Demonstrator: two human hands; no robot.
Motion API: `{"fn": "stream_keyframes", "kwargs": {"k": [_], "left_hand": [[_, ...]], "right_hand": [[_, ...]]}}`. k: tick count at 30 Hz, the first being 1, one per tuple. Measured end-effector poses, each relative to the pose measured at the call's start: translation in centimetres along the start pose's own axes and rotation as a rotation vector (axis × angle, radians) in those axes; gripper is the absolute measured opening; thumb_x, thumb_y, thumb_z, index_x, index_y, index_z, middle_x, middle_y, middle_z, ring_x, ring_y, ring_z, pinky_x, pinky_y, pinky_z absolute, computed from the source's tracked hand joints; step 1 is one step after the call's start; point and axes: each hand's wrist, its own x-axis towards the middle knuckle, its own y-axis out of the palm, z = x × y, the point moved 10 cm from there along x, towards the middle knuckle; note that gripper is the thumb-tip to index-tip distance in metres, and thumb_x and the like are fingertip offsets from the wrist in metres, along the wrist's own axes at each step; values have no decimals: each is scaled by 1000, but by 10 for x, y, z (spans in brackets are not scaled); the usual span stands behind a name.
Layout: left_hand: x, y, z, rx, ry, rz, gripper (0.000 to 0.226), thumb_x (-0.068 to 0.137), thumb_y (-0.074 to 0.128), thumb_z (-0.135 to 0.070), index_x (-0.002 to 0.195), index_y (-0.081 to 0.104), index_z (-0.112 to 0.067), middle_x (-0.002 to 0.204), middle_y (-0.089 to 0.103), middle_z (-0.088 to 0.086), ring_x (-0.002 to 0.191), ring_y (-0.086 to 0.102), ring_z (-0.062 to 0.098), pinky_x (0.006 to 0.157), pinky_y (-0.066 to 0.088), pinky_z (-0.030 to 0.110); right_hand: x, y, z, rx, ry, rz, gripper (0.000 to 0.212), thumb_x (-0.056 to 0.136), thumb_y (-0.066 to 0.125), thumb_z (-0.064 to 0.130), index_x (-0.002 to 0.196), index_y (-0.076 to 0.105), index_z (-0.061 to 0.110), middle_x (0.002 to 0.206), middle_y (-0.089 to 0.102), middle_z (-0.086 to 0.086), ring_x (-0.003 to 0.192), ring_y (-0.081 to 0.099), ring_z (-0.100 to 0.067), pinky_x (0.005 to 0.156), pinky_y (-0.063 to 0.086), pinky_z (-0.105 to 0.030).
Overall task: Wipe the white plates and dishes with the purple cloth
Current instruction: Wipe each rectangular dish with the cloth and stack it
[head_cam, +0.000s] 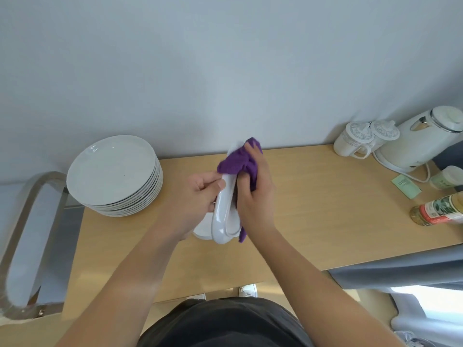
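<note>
Above the middle of the wooden table [313, 209], my left hand [198, 196] grips a white oval dish [221, 221] that stands on edge. My right hand [255, 194] presses the purple cloth [238, 164] against the dish's right face; the cloth wraps over its top edge and a corner hangs below. Another white dish [201, 227] lies flat on the table under the held one, mostly hidden. A stack of several white round plates [112, 171] sits at the table's back left.
At the back right stand two white lidded mugs [355, 141], a white electric kettle [423, 141] with its cord, a small jar [448, 177], a green packet [406, 186] and a bottle lying on its side [438, 209]. A metal chair frame [27, 234] is at the left.
</note>
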Motion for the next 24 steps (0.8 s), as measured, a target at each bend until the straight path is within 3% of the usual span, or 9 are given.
{"fn": "stream_keyframes", "kwargs": {"k": [3, 6, 9, 12, 14, 18, 22, 24], "left_hand": [[-3, 5, 3, 105, 27, 43, 30, 102, 49, -5, 104, 73, -21, 88, 77, -5, 86, 73, 12, 77, 59, 29], [-5, 7, 2, 244, 94, 44, 29, 99, 52, -4, 105, 75, -22, 91, 77, -1, 87, 72, 19, 82, 57, 31], [-1, 1, 14, 419, 139, -19, 19, 91, 52, -17, 91, 71, -19, 80, 69, 14, 70, 55, 13, 71, 44, 30], [3, 2, 19, 648, 202, -103, 16, 88, 49, -24, 76, 54, -14, 64, 51, 13, 60, 39, 14, 59, 34, 28], [2, 4, 11, 815, 273, -177, 19, 90, 54, -13, 72, 49, -15, 55, 42, 12, 51, 34, 22, 48, 27, 29], [-5, 1, -4, 1018, 344, -254, 10, 88, 59, -5, 80, 59, -12, 47, 32, 3, 45, 35, 29, 41, 20, 26], [-4, -10, -2, 1072, 341, -272, 8, 88, 58, -4, 85, 63, -10, 45, 21, -6, 42, 29, 25, 43, 23, 26], [-4, -9, -3, 1109, 364, -269, 9, 86, 60, -3, 86, 65, -10, 45, 22, -4, 41, 31, 28, 42, 28, 27]], "right_hand": [[18, -5, -6, -27, 87, -12, 47, 93, 44, 21, 137, 54, 34, 139, 58, 16, 116, 62, -21, 98, 52, -48], [20, -7, -12, -43, 108, 22, 45, 88, 42, 29, 131, 58, 36, 127, 65, 5, 94, 61, -20, 87, 54, -41], [7, -17, -11, -122, 47, 20, 46, 88, 44, 13, 130, 61, 21, 133, 60, 7, 117, 56, 1, 96, 44, -16], [-6, -28, -16, -253, -36, 11, 47, 88, 47, 5, 133, 61, 12, 134, 58, 0, 117, 49, 13, 93, 37, -6], [-11, -34, -26, -313, -61, 18, 48, 89, 50, 2, 135, 60, 11, 133, 57, -3, 114, 51, 6, 93, 39, -8], [-22, -29, -37, -438, -138, 85, 51, 86, 53, 2, 134, 61, 12, 135, 56, -5, 120, 55, -26, 99, 49, -36], [-25, -46, -58, -564, -33, 12, 52, 83, 58, 0, 131, 65, 19, 137, 54, -2, 120, 51, -27, 93, 49, -38], [-29, -59, -74, -666, 78, -21, 52, 83, 60, 0, 130, 65, 21, 140, 51, -1, 121, 47, -28, 97, 47, -46]]}}
